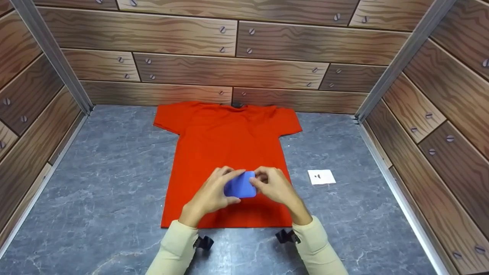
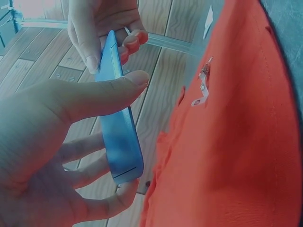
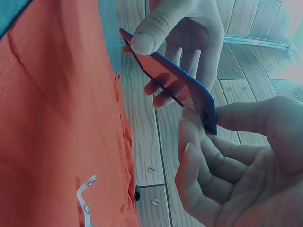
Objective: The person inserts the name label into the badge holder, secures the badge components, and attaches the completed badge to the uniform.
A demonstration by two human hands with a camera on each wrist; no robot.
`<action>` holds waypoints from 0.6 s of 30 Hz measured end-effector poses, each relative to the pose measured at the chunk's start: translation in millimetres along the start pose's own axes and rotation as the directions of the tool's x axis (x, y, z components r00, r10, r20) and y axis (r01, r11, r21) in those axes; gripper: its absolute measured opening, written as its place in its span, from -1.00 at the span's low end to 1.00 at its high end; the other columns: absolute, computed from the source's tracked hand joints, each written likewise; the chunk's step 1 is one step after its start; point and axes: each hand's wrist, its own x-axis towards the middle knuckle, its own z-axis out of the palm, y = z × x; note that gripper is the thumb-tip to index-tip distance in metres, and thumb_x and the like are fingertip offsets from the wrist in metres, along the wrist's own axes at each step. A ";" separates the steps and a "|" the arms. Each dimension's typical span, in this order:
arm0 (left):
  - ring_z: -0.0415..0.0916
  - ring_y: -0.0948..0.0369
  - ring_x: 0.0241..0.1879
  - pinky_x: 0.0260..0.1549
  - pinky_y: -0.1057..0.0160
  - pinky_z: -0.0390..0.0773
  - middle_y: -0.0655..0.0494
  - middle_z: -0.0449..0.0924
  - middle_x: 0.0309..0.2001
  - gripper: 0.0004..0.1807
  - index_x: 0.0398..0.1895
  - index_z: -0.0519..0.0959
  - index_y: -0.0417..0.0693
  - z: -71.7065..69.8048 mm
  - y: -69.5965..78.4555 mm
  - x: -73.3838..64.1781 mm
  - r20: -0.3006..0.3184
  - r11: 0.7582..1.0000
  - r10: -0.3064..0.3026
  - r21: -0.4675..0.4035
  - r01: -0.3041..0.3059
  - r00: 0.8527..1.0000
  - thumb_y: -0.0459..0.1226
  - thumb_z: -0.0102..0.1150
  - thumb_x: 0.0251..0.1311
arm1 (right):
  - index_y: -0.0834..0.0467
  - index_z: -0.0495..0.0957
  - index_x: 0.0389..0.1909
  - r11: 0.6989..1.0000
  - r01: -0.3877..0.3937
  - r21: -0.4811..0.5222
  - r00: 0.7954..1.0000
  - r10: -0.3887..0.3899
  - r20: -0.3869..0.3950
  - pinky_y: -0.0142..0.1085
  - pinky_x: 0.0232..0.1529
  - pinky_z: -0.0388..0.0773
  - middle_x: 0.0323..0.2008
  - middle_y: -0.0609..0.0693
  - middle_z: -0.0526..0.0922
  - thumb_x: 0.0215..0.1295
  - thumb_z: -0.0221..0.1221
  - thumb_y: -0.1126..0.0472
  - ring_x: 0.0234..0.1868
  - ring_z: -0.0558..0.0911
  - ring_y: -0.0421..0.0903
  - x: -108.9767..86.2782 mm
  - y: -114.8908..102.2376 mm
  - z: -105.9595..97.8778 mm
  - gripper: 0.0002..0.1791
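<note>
My L hand (image 1: pixel 209 194) & R hand (image 1: pixel 276 187) pinch the flat blue piece (image 1: pixel 240 186), long axis approx. L–R. Marks on white card (image 1: pixel 327 177) illegible.

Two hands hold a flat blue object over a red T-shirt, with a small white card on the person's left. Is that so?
Almost: the small white card lies on the right, not the left, as the head view shows. The left hand and right hand do hold the flat blue object over the red T-shirt.
</note>
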 end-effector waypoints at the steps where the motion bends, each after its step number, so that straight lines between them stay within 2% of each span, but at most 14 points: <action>1: 0.42 0.02 0.20 0.12 -0.05 0.66 0.00 0.51 0.21 -0.17 0.47 0.44 0.16 0.0 -0.1 -0.4 -0.002 1.000 0.002 0.001 -0.002 1.000 -0.22 0.57 0.09 | 0.33 0.67 -0.11 1.000 -0.001 0.003 1.000 0.001 -0.002 -0.41 -0.40 0.63 -0.41 0.16 0.75 0.42 0.26 0.29 -0.48 0.65 -0.17 -0.1 0.3 0.1 -0.83; 6: 0.46 0.00 0.19 0.18 -0.04 0.64 -0.01 0.53 0.19 -0.24 0.45 0.46 0.10 -1.8 -1.1 -1.2 -0.014 1.000 0.012 -0.009 -0.012 1.000 -0.29 0.52 0.14 | 0.34 0.66 -0.14 1.000 -0.005 -0.002 1.000 0.005 -0.027 -0.42 -0.43 0.61 -0.42 0.17 0.73 0.41 0.27 0.33 -0.50 0.62 -0.17 -1.9 -0.1 -0.7 -0.86; 14: 0.59 0.02 0.08 0.18 -0.01 0.65 -0.03 0.61 0.05 -0.43 0.37 0.54 0.02 -6.6 -4.0 -0.5 -0.057 0.992 0.046 -0.111 -0.052 0.997 -0.40 0.35 0.28 | 0.33 0.66 -0.21 0.999 0.024 -0.030 0.999 -0.025 -0.047 -0.45 -0.44 0.58 -0.42 0.17 0.73 0.38 0.28 0.37 -0.49 0.61 -0.18 -3.1 -0.2 -4.3 -0.92; 18: 0.63 0.02 0.07 0.18 0.00 0.65 -0.06 0.66 0.11 -0.49 0.34 0.56 -0.05 -7.6 -5.2 -1.0 -0.068 0.987 0.049 -0.149 -0.059 0.996 -0.39 0.31 0.32 | 0.32 0.66 -0.22 0.999 0.022 -0.037 0.999 -0.024 -0.039 -0.43 -0.43 0.56 -0.42 0.16 0.72 0.39 0.28 0.36 -0.49 0.59 -0.18 -2.6 1.4 -6.3 -0.92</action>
